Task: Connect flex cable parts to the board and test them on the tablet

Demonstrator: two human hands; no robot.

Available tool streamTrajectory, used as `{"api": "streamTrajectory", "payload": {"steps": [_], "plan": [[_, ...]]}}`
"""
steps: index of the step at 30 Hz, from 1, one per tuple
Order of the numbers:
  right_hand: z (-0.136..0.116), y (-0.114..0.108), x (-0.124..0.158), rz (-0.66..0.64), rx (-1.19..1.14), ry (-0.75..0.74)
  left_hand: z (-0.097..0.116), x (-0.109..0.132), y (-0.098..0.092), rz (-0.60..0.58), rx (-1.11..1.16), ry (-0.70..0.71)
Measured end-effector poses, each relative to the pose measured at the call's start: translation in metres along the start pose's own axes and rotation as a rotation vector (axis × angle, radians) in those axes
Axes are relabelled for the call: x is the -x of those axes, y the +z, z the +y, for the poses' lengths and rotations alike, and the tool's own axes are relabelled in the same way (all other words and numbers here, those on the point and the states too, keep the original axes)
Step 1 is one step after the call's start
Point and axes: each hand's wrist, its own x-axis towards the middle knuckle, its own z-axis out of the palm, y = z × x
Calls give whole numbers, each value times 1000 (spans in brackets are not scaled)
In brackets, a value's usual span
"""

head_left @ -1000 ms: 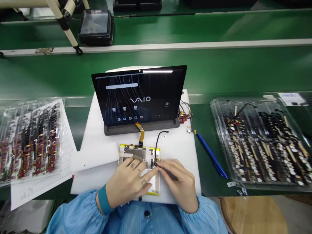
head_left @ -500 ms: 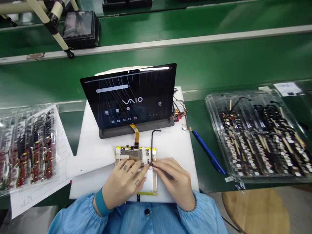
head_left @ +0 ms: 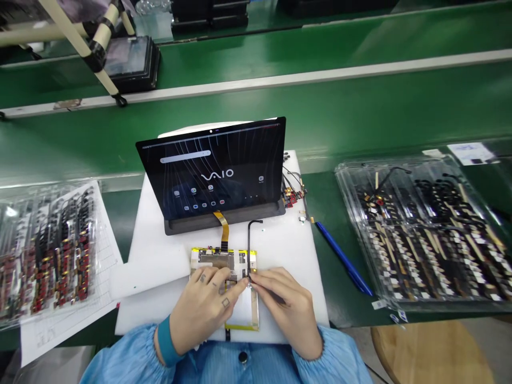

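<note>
A bare tablet circuit board with a yellow-edged battery pack (head_left: 245, 314) lies on a white foam pad (head_left: 140, 312). An orange ribbon cable (head_left: 224, 230) runs from its top edge to a lit tablet screen (head_left: 222, 165) propped up behind. A thin black flex cable (head_left: 248, 242) with a bent top end stands along the board's right side. My right hand (head_left: 290, 305) pinches its lower end between thumb and fingertips. My left hand (head_left: 210, 305) lies over the board, fingers spread, index fingertip touching beside that same end. The contact point is mostly covered by fingertips.
Right of the pad lie a blue pen (head_left: 346, 260) and a clear tray (head_left: 430, 304) of flex cables. Another clear tray (head_left: 90, 186) with red boards sits at left on paper sheets (head_left: 106, 229). Small red and black parts (head_left: 292, 196) lie beside the screen.
The whole view has shifted slightly down. My left index finger has straightened and reaches a little further right, toward the lower end of the flex cable. My right hand keeps its pinch.
</note>
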Motion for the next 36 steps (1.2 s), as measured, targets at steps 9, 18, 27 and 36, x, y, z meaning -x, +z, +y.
{"api": "streamTrajectory", "payload": {"steps": [9,18,27,36], "plan": [[-2,4,-2,-35,76,-10,2,11,14,-33,20,-86],[-11,-19,-9,-131,356,-172,-51,75,12,188,-53,-466],[18,1,-71,-214,506,-428,-75,93,-5,147,-351,-365],[20,18,-107,-198,668,-639,-83,103,4,184,-314,-354]]}}
